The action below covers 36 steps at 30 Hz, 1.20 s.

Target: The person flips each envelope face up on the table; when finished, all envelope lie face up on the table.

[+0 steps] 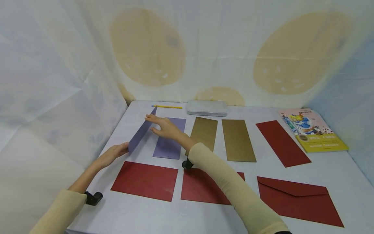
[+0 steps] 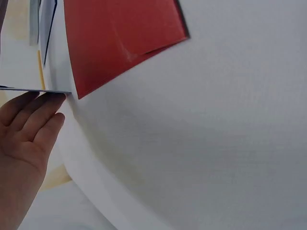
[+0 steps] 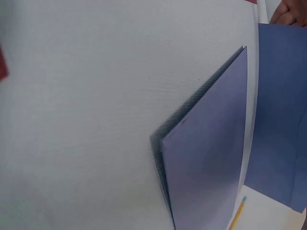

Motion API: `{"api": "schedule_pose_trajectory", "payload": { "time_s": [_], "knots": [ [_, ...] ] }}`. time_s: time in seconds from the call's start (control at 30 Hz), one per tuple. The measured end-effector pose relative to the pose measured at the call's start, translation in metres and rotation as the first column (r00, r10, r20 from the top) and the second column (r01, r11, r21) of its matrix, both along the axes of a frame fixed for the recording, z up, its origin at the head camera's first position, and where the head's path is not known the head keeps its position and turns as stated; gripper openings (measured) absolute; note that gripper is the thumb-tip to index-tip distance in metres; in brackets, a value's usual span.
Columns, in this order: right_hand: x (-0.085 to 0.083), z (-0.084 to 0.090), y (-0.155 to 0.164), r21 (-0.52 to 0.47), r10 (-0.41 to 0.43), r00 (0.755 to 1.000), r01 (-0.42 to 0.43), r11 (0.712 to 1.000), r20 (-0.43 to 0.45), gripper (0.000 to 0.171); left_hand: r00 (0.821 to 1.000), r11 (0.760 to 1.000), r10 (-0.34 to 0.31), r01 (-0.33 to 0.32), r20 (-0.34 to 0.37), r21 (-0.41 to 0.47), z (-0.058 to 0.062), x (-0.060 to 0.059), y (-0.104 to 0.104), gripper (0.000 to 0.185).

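1. The tilted purple envelope (image 1: 141, 133) stands on one long edge near the bench's (image 1: 336, 169) far-left corner. Its long axis runs from the near-left towards the far edge, beside a flat purple envelope (image 1: 170, 139).
2. The left hand (image 1: 112, 154) meets its near end with straight fingers (image 2: 41, 103), touching rather than clamping.
3. The right hand (image 1: 165, 126) reaches across to the far upper corner, fingers extended and apart; whether they pinch the edge I cannot tell.
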State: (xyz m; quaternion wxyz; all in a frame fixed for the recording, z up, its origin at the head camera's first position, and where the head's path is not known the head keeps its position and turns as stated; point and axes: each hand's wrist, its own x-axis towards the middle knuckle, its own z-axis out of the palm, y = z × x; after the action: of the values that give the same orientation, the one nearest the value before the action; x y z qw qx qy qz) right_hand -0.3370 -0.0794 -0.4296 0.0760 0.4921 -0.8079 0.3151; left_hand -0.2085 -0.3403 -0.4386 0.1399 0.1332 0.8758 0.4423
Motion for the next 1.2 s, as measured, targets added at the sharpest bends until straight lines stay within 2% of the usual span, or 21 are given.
{"api": "schedule_pose_trajectory", "payload": {
  "time_s": [0.1,0.17,0.23,0.27,0.37,0.43,0.53,0.6,0.63,0.73,0.83,0.9,1.03,1.2],
  "knots": [
    [0.002,0.003,-0.001,0.037,-0.006,1.0,0.007,0.999,-0.003,0.049,0.999,1.0,0.003,-0.003,-0.049,-0.001,0.002,0.001,-0.001,0.062],
    [0.003,0.005,-0.002,0.049,-0.011,1.0,0.011,0.999,0.0,0.049,0.992,0.999,0.024,-0.027,-0.122,-0.027,0.004,0.002,-0.001,0.058],
    [0.003,0.006,-0.003,0.057,-0.014,1.0,0.014,0.998,0.001,0.049,0.974,0.995,0.053,-0.069,-0.22,-0.069,0.007,0.004,0.0,0.051],
    [0.002,0.006,-0.004,0.059,-0.013,1.0,0.013,0.998,0.0,0.049,0.959,0.991,0.062,-0.091,-0.277,-0.096,0.008,0.004,0.001,0.049],
    [0.001,0.007,-0.006,0.063,-0.008,1.0,0.008,0.998,-0.006,0.048,0.897,0.977,0.067,-0.148,-0.437,-0.154,0.015,0.006,0.005,0.046],
    [-0.001,0.008,-0.008,0.064,-0.004,1.0,0.005,0.998,-0.01,0.048,0.839,0.973,0.043,-0.159,-0.543,-0.168,0.018,0.006,0.007,0.051],
    [-0.003,0.01,-0.01,0.071,-0.001,1.0,0.002,0.997,-0.011,0.048,0.747,0.967,-0.037,-0.141,-0.664,-0.212,0.024,0.004,0.011,0.063],
    [-0.003,0.011,-0.011,0.077,-0.004,1.0,0.004,0.997,-0.01,0.048,0.685,0.958,-0.098,-0.13,-0.722,-0.255,0.024,0.002,0.012,0.068],
    [-0.003,0.011,-0.012,0.079,-0.003,1.0,0.004,0.997,-0.008,0.048,0.663,0.953,-0.128,-0.123,-0.738,-0.276,0.024,0.002,0.012,0.071],
    [-0.003,0.011,-0.013,0.081,-0.003,1.0,0.004,0.997,-0.011,0.048,0.612,0.938,-0.186,-0.122,-0.769,-0.324,0.022,0.002,0.013,0.073],
    [-0.003,0.012,-0.013,0.079,0.002,1.0,-0.001,0.997,-0.014,0.048,0.59,0.927,-0.213,-0.129,-0.779,-0.351,0.02,0.002,0.014,0.073],
    [-0.003,0.012,-0.014,0.083,0.005,1.0,-0.003,0.997,-0.017,0.049,0.585,0.92,-0.219,-0.143,-0.781,-0.365,0.02,0.002,0.015,0.073],
    [-0.004,0.012,-0.015,0.096,0.004,1.0,-0.003,0.995,-0.01,0.049,0.589,0.912,-0.211,-0.168,-0.78,-0.373,0.019,0.002,0.015,0.075],
    [-0.004,0.012,-0.015,0.09,0.007,1.0,-0.008,0.996,0.011,0.052,0.603,0.917,-0.183,-0.18,-0.777,-0.356,0.018,0.001,0.013,0.073]
  ]
}}
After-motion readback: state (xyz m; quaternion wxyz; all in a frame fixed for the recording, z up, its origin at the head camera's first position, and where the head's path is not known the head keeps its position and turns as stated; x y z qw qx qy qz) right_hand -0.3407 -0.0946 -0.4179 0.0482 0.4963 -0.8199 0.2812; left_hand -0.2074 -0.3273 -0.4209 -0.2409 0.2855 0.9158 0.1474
